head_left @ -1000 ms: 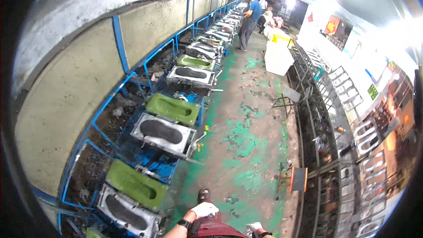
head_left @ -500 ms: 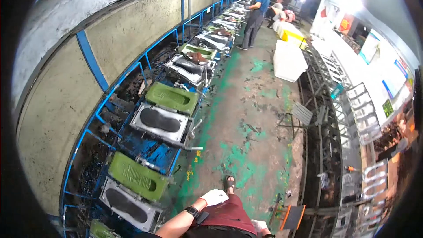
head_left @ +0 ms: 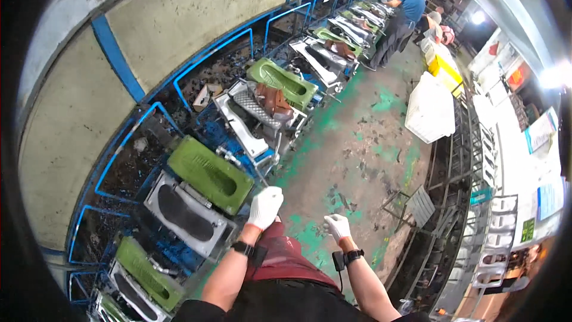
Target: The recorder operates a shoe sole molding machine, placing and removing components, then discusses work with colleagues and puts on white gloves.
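Observation:
My left hand (head_left: 266, 206), in a white glove, is held with its fingers curled in and nothing showing in it. It is beside the right end of a green shoe-sole mould lid (head_left: 210, 174). Below that lid lies its metal mould plate (head_left: 187, 214) with a dark sole shape. My right hand (head_left: 338, 226), also gloved, hangs over the floor with fingers loosely closed and nothing visible in them. Farther along, another opened mould has a green lid (head_left: 283, 83), a patterned grey sole plate (head_left: 253, 107) and a brown leather shoe upper (head_left: 274, 101) on it.
The line of moulds runs along a blue rail (head_left: 208, 56) on the left. A person in a blue shirt (head_left: 411, 3) stands by it farther on. To the right are a white bin (head_left: 430, 107), a yellow crate (head_left: 445, 73), a small stool (head_left: 419, 207) and metal racks (head_left: 444, 203).
I have moved forward along the line, and the moulds and the blue-shirted person appear nearer. My left hand has risen from my thigh. The right hand has come up into fuller view.

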The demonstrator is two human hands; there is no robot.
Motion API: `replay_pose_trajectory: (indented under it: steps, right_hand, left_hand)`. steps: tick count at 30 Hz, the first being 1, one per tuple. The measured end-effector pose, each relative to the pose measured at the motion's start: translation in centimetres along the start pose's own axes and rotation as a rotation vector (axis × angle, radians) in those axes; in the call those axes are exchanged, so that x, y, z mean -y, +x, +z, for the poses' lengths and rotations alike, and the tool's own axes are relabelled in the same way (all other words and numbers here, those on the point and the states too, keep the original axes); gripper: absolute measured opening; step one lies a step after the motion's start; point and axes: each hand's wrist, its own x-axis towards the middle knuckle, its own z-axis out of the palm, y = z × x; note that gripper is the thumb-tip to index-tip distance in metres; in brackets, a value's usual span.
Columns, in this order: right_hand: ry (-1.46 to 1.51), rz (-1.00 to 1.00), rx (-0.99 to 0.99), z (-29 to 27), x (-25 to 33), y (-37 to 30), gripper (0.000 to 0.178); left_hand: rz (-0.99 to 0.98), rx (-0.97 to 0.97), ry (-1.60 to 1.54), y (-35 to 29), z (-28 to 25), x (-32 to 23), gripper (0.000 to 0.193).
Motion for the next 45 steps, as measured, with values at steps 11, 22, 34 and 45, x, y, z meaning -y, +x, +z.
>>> replay_pose_trajectory:
  steps: [11, 22, 34, 45]
  right_hand:
    - [-0.609, -0.719, 0.12, 9.1, 29.2, 23.1, 0.044]
    - [-0.545, -0.596, 0.513, 17.8, 47.5, 35.7, 0.051]
    - [-0.785, -1.797, 0.721, 27.6, 53.1, 41.0, 0.025]
    - [-1.095, -1.462, 1.013, 32.4, 54.3, 37.9, 0.022]
  left_hand:
    - [-0.011, 0.048, 0.72, 35.9, 2.5, 3.0, 0.039]
    - [-0.827, -1.125, -0.349, 42.0, 3.9, 2.9, 0.03]
    - [-0.785, -0.792, -0.559, 41.6, -0.5, 10.0, 0.056]
    - [-0.827, -0.633, -0.621, 40.4, 0.1, 6.3, 0.064]
